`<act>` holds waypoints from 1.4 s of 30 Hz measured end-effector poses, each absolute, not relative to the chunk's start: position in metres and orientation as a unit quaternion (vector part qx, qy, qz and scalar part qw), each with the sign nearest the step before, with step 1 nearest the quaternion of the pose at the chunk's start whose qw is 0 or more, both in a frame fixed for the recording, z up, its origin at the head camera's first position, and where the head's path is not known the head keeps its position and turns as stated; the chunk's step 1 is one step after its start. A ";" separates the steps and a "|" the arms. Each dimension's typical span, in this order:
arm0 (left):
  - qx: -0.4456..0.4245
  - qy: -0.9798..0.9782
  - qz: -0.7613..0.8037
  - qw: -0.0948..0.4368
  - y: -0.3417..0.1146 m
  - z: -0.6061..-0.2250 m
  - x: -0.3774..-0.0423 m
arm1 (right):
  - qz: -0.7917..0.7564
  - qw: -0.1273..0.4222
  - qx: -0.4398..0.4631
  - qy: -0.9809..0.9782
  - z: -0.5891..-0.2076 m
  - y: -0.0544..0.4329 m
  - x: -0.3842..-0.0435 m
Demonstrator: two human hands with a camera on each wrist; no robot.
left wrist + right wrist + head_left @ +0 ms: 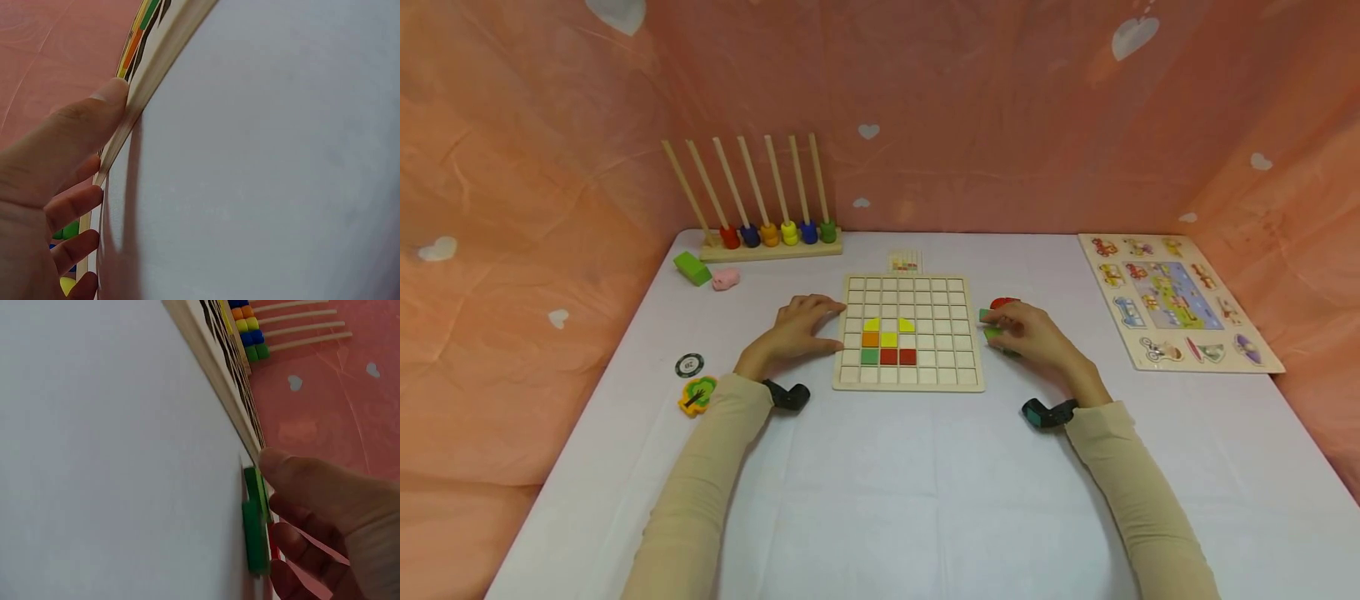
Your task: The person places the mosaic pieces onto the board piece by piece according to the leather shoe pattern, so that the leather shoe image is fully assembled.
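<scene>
A square wooden grid board (940,386) lies mid-table. Several coloured tiles sit in its cells: yellow ones (889,340), an orange tile (870,339), a green tile (869,357) and red tiles (907,357). My left hand (796,329) rests at the board's left edge, thumb and fingertips against the rim, fingers spread. My right hand (1030,333) is just off the board's right side, over loose green blocks (255,537). Its thumb tip is close to the upper green block, with the fingers loosely bent behind. Red pieces (1004,302) lie just beyond that hand.
A small pattern card (905,262) touches the board's far edge. Back left stands a bead rack (772,252) with upright rods, near a green block (692,268) and a pink pig (726,278). A round chip (689,365) and tree piece (697,395) lie left. A picture puzzle (1180,302) lies right.
</scene>
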State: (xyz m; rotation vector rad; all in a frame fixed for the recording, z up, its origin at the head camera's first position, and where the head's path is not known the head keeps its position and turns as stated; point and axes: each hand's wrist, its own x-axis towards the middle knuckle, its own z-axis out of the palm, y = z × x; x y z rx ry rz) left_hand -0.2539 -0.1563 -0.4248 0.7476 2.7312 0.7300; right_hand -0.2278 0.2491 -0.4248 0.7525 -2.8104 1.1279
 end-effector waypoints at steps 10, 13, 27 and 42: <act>0.251 0.930 0.245 0.110 -0.157 -0.424 -0.254 | 0.348 -0.018 0.220 -0.911 -0.430 0.258 -0.226; 0.252 0.930 0.244 0.111 -0.157 -0.424 -0.254 | 0.346 -0.013 0.225 -0.911 -0.431 0.258 -0.227; 0.256 0.931 0.236 0.107 -0.156 -0.428 -0.257 | 0.381 0.068 0.268 -0.882 -0.427 0.235 -0.226; 0.261 0.931 0.236 0.097 -0.157 -0.428 -0.256 | 0.401 0.024 0.311 -0.861 -0.436 0.176 -0.209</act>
